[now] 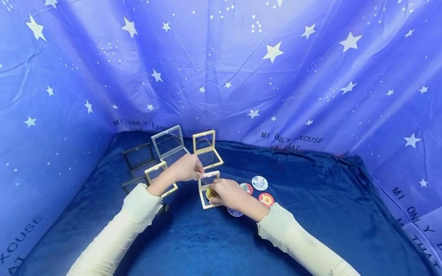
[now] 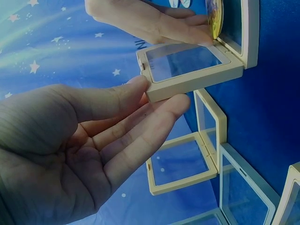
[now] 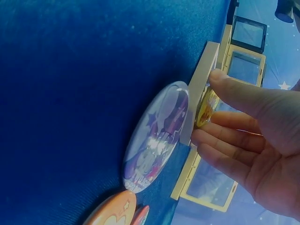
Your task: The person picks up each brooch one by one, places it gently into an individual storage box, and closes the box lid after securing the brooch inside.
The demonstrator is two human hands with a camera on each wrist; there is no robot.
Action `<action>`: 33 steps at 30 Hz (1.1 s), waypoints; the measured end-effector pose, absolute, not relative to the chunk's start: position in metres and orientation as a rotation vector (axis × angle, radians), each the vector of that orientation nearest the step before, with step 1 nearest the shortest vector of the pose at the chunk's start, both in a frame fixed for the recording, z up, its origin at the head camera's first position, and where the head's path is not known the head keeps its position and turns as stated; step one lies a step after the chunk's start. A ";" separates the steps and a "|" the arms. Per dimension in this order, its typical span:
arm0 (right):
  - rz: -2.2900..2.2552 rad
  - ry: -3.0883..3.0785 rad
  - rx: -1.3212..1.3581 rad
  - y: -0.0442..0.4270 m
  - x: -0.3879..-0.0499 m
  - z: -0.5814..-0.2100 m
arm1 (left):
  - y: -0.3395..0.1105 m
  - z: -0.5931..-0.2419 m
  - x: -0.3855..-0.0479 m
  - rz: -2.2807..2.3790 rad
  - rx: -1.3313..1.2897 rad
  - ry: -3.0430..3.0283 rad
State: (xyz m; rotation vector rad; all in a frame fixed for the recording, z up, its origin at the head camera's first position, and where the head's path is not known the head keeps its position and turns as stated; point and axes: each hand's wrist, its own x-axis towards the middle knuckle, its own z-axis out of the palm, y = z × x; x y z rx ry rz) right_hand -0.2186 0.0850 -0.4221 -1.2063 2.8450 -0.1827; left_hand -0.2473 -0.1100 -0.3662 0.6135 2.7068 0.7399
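Here, left fingers (image 2: 159,123) grip a frame (image 2: 201,83), right fingers (image 3: 228,136) a badge (image 3: 206,108).

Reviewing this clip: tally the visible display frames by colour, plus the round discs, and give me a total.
Black frames: 2
Grey frame: 1
Light cream frames: 3, including the one being held
Round discs: 5, including the yellow one in the right hand
Total: 11

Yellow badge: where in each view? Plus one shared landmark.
Head: yellow badge below centre, slightly left.
Left wrist: badge at top edge, right of centre.
Right wrist: badge right of centre, mid-height.
Shared landmark: pale open frame at the badge.
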 end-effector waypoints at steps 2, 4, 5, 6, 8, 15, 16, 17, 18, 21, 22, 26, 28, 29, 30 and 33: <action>-0.164 2.851 -1.214 0.085 -0.219 -0.422 | -0.110 -0.366 -0.248 0.739 0.625 2.710; -0.147 2.855 -1.224 0.085 -0.219 -0.421 | -0.110 -0.366 -0.248 0.738 0.623 2.712; -0.134 2.856 -1.226 0.084 -0.220 -0.422 | -0.111 -0.366 -0.248 0.740 0.617 2.710; -0.126 2.858 -1.228 0.084 -0.219 -0.421 | -0.111 -0.365 -0.248 0.740 0.612 2.708; -0.113 2.857 -1.231 0.084 -0.219 -0.422 | -0.111 -0.365 -0.247 0.735 0.608 2.707; -0.108 2.861 -1.219 0.082 -0.217 -0.422 | -0.110 -0.364 -0.245 0.720 0.602 2.711; -0.107 2.863 -1.219 0.082 -0.217 -0.422 | -0.110 -0.364 -0.244 0.715 0.602 2.712; -0.110 2.864 -1.221 0.082 -0.217 -0.423 | -0.110 -0.364 -0.244 0.715 0.594 2.708; -0.113 2.866 -1.225 0.083 -0.217 -0.423 | -0.110 -0.364 -0.244 0.714 0.593 2.707; -0.129 2.876 -1.231 0.083 -0.216 -0.424 | -0.109 -0.364 -0.243 0.723 0.593 2.701; -0.136 2.878 -1.233 0.084 -0.216 -0.425 | -0.109 -0.364 -0.242 0.728 0.594 2.701; -0.165 2.882 -1.228 0.085 -0.215 -0.427 | -0.109 -0.364 -0.242 0.740 0.611 2.704; -0.168 2.885 -1.230 0.085 -0.215 -0.428 | -0.109 -0.365 -0.242 0.741 0.630 2.716; -0.169 2.886 -1.232 0.085 -0.215 -0.428 | -0.109 -0.365 -0.242 0.738 0.645 2.724; -0.169 2.888 -1.234 0.085 -0.214 -0.428 | -0.109 -0.365 -0.242 0.738 0.651 2.731; -0.169 2.884 -1.242 0.085 -0.215 -0.427 | -0.108 -0.364 -0.242 0.741 0.658 2.746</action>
